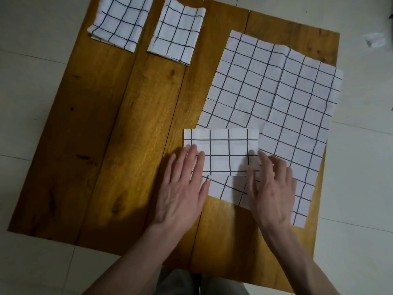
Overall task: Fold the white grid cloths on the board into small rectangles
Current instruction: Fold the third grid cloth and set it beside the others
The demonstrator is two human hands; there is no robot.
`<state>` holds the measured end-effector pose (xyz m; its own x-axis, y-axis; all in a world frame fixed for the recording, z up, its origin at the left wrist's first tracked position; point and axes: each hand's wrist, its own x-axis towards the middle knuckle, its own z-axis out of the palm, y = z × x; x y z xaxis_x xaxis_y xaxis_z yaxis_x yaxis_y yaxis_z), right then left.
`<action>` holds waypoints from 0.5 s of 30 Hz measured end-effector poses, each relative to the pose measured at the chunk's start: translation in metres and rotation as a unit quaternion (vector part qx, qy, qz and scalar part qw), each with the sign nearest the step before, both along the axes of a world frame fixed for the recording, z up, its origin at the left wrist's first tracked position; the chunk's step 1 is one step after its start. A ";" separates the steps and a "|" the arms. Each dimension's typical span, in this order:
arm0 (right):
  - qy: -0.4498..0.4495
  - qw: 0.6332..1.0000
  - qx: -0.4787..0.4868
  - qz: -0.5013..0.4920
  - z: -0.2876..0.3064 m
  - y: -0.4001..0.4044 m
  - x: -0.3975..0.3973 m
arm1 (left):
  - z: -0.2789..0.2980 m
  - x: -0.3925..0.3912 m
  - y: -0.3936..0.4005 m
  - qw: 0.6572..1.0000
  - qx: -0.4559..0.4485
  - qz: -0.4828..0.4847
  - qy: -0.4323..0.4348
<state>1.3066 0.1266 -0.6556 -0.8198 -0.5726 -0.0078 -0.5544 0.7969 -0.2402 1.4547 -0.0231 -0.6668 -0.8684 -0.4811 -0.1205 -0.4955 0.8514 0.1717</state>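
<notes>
**A:** Grid cloths, four that I can count, all on the wooden board (pixel 127 145). Start nearest: there's a folded cloth (pixel 221 152) under both hands, close to the near edge, right of centre.

**B:** And the hands? Gripping it?

**A:** No. The left hand (pixel 182 188) lies flat, palm down, fingers straight and loosely spread, fingertips on the left end of that folded piece, the heel of the hand on bare wood. It has hold of nothing, only presses.

**B:** The right one looks busier.

**A:** The right hand (pixel 274 188) is also open, palm down, on the right end of the folded piece. Its fingers are slightly bent and a bit blurred, thumb out toward the middle. Whether a fingertip is catching an edge there, I cannot tell; nothing is clearly pinched.

**B:** What is that folded piece sitting on?

**A:** It overlaps the near left corner of the large cloth (pixel 276 99), which is spread open and flat on the right side of the board, set at a slant. Its right edge runs just over the board's right edge. A crease line shows down its middle.

**B:** Farther back?

**A:** At the far left, two finished ones, well apart from the hands. The far-left folded cloth (pixel 121 20) sits at the far edge, partly cut off by the top of the view. Just beside it to the right, with a strip of wood between them, is the second folded cloth (pixel 178 33). Both are small rectangles, slightly tilted.

**B:** And around the board?

**A:** Pale floor tiles (pixel 32 71) on every side.
</notes>
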 end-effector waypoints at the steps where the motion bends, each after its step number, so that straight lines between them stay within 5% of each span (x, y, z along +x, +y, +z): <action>1: -0.006 0.999 -0.007 0.034 0.002 0.003 0.006 | 0.001 0.004 0.007 1.000 0.004 -0.010 0.012; 6: -0.069 0.964 0.004 0.256 0.004 0.007 0.039 | -0.002 0.024 0.044 0.999 0.028 -0.026 0.001; 15: -0.134 0.952 0.064 0.268 -0.014 0.001 0.046 | -0.008 0.018 0.048 0.999 0.030 0.004 -0.042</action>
<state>1.3529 0.1275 -0.6696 -0.3686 -0.8885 -0.2732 -0.8226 0.4487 -0.3493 1.4732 0.0247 -0.6749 -0.8497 -0.4783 -0.2220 -0.5177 0.8366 0.1791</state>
